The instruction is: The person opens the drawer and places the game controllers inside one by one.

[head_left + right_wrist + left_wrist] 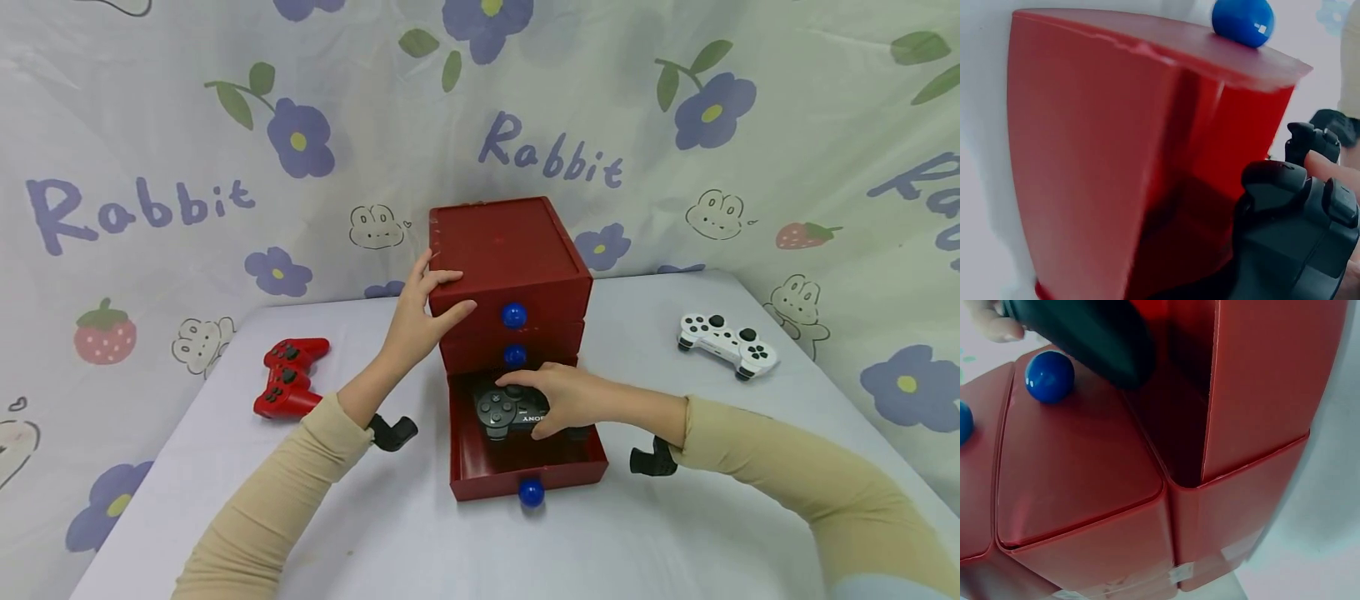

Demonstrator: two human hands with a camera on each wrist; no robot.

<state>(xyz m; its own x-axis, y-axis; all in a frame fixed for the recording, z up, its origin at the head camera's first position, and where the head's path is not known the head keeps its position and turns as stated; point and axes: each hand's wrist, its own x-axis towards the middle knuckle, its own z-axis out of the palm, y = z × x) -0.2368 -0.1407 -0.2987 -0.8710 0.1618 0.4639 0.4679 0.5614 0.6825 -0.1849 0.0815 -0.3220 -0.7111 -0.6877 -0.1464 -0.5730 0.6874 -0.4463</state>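
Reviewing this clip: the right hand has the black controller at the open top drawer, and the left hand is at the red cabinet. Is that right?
Not quite: the open drawer is the bottom one, as the head view shows. The right hand does have the black controller there, and the left hand is at the red cabinet.

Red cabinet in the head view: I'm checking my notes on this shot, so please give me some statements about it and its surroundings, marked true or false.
1. The bottom drawer is open. True.
2. The left hand is inside that drawer. False: the left hand is at the upper part of the cabinet.
3. The right hand grips the black controller. True.
4. The white controller lies left of the cabinet. False: the white controller lies right; the red controller lies left.
5. All three knobs are blue. True.
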